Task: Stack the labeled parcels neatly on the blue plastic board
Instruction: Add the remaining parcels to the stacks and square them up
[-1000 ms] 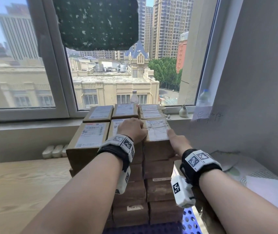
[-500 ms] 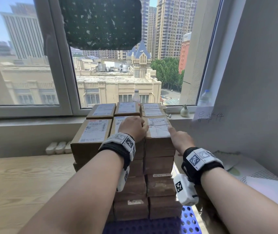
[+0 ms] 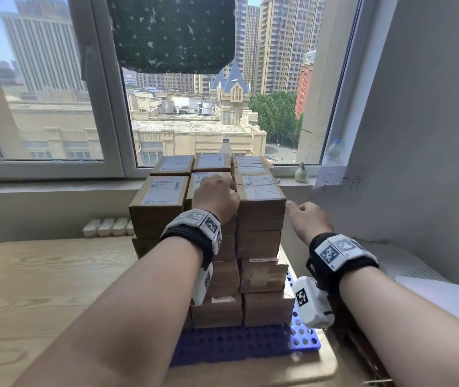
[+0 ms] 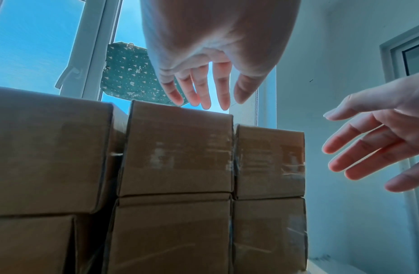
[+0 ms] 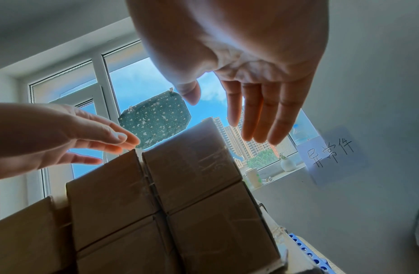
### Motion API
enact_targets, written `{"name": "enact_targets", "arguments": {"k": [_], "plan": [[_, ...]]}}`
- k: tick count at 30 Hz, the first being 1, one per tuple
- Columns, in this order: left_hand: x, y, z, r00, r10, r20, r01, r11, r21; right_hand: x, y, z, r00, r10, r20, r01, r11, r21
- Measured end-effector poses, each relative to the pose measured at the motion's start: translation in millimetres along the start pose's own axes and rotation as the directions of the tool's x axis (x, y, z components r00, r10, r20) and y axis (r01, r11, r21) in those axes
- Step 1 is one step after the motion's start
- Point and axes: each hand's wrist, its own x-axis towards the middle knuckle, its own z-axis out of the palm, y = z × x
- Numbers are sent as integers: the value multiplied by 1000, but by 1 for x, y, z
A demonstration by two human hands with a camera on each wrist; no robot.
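Note:
Brown cardboard parcels (image 3: 260, 216) with white labels stand several layers high on the blue perforated board (image 3: 236, 344), which rests on a wooden table. My left hand (image 3: 217, 192) is over the front middle top parcel (image 4: 178, 148). In the left wrist view its fingers (image 4: 205, 96) hang straight just above that box's top edge; contact cannot be told. My right hand (image 3: 299, 209) is in the air just right of the front right top parcel (image 3: 259, 188), apart from it. Its fingers (image 5: 257, 118) are straight and hold nothing.
The wooden table (image 3: 41, 289) extends to the left of the stack. Behind it are the window sill, a small vase (image 3: 301, 174) and a plastic bottle (image 3: 334, 152). A handwritten note (image 3: 340, 183) hangs on the right wall, with white papers (image 3: 446, 297) below.
My right hand has come off the side of the front right top parcel and drawn back to the right. My left hand's fingers have straightened over the middle parcel. The stack has not moved.

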Motion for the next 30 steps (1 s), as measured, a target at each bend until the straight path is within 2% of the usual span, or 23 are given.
{"name": "enact_targets", "arguments": {"k": [4,7,9,12,15,19,23,26,30], "plan": [[-19,0,-1,996,0,-85,-1,1000,-17,-20,10,-5,1000,-10,-22,11,999,32],[-37,-6,0,994,-31,-104,23,997,-80,-34,14,5,999,-30,28,27,995,96],[-51,-15,1,993,-77,-85,67,991,-117,-43,18,19,995,-45,89,33,991,126],[-71,-34,4,988,-147,-46,138,976,-170,-55,26,44,980,-101,169,89,993,80],[-87,-56,15,969,-241,58,248,936,-249,-65,33,66,962,-117,248,111,993,37],[-106,-87,43,906,-361,219,415,858,-302,-70,45,101,925,-121,360,106,992,60],[-120,-115,82,815,-422,396,555,763,-330,-71,63,146,881,-89,464,54,995,87],[-128,-131,105,748,-442,495,608,756,-243,-72,68,171,846,-32,533,-3,998,65],[-135,-149,127,695,-430,576,633,745,-208,-76,71,192,801,17,598,-22,1000,1]]}}
